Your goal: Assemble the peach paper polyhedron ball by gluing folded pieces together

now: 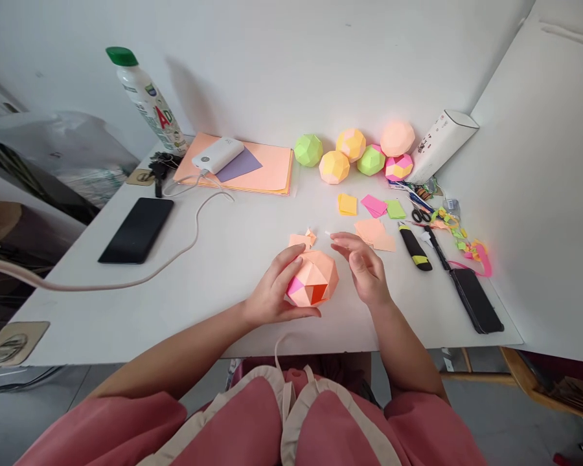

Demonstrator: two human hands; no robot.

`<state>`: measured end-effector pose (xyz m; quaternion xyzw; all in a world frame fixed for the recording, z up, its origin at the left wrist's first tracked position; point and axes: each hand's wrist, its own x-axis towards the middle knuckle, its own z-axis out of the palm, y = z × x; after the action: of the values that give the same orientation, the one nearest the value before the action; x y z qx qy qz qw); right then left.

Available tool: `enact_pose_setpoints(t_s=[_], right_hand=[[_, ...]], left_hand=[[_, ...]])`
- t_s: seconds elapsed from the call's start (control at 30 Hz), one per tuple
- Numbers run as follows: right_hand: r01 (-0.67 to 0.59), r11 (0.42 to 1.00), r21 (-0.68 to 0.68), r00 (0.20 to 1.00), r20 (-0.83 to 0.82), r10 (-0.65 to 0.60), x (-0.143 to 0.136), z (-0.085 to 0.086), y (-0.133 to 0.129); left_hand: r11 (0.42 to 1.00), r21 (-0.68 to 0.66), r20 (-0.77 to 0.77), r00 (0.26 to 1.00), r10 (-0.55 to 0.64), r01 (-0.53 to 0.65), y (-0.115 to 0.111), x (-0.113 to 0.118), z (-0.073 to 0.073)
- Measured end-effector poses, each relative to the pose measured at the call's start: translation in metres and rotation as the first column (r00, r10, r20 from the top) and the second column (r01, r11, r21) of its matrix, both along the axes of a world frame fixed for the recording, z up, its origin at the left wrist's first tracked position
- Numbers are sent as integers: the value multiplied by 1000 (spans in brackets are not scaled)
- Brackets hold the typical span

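Steadying the peach paper ball (321, 266) near the counter's (126, 310) front edge, L hand (272, 288) is closed around its side, digits along far side & under near side, prob. so the frail shell isn't crushed & the opening w/ red-orange inside faces the person. Can't tell if ball is lifted or resting. R hand (366, 272) is just beside it, apart, half open w/ fingers loosely bent; nothing visible in it, likely left free for fine finger work.

Paper sits within easy reach, presumably for quick pickup: yellow stack (347, 204), pink stack (374, 206), green stack (395, 208), plus spread peach sheets (381, 238). Other balls are parked at the wall, prob. out of the way.

Counts: 1 ball in L hand; 6 at wall, i.e. 1 green ball (308, 150), 2 yellow-ish, 1 green w/ pink, 1 plain peach, 1 pink-&-yellow. Small stacks: 3; peach sheets overlap, no. unclear. Also 1 pr. scissors (421, 215), 1 power bank (218, 155) on the large peach sheets (272, 168), 1 bottle (150, 103), 1 white box (444, 145).
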<state>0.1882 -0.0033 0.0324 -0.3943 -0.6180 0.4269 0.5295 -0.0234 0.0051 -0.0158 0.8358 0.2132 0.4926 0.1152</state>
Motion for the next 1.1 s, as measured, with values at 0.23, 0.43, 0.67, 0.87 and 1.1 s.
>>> enact_pose_setpoints(t_s=[0.23, 0.43, 0.67, 0.87, 1.1], right_hand=[[-191, 957, -218, 978, 42, 205, -16, -5, -7], [-137, 956, -258, 987, 50, 154, -18, -10, -6], [-63, 924, -378, 992, 74, 98, -19, -15, 0], [5, 902, -432, 992, 118, 50, -14, -14, 4], [-28, 829, -558, 994, 68, 80, -5, -16, 5]], left_hand=[[999, 45, -85, 996, 30, -26, 1, 1, -3], [1000, 3, -139, 990, -22, 22, 1, 2, -3], [987, -154, -168, 983, -77, 51, 3, 3, -9], [964, -249, -223, 963, -153, 96, 3, 4, -14], [914, -396, -152, 976, -155, 84, 3, 3, -15]])
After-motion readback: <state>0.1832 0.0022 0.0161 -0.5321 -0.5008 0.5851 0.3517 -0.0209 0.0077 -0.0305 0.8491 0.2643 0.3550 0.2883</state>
